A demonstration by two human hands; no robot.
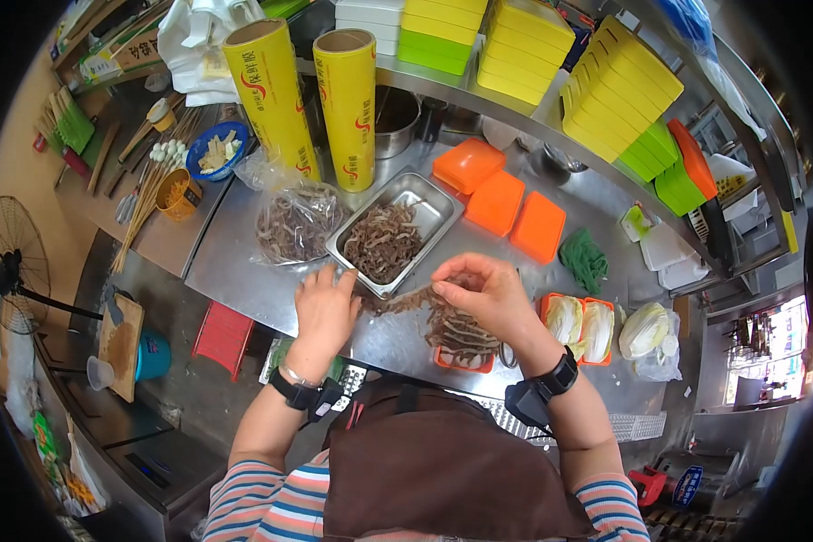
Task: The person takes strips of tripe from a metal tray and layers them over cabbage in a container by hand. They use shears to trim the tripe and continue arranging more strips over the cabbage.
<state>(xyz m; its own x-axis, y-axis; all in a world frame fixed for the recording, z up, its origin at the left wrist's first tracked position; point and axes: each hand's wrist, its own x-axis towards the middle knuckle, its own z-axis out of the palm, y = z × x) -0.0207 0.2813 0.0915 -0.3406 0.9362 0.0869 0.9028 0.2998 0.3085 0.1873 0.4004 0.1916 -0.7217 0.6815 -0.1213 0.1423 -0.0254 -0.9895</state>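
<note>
A steel tray (436,214) holds a heap of brown shredded strips (387,241) in the middle of the steel counter. My left hand (326,309) is at the tray's near left corner, fingers spread, one end of a brown strip (397,303) close to its fingertips. Above the near side of the counter, my right hand (484,294) pinches with thumb and forefinger; the strip runs toward it. Below that hand, more brown strips (461,332) lie in rows over an orange tray (465,362). A clear plastic bag (298,221) of similar strips sits left of the steel tray.
Two yellow film rolls (348,108) stand behind the steel tray. Orange trays (495,201) lie to its right, with a green cloth (584,259) and cabbage pieces (597,331) farther right. At the left are a blue bowl (237,134) and bundled skewers (140,217).
</note>
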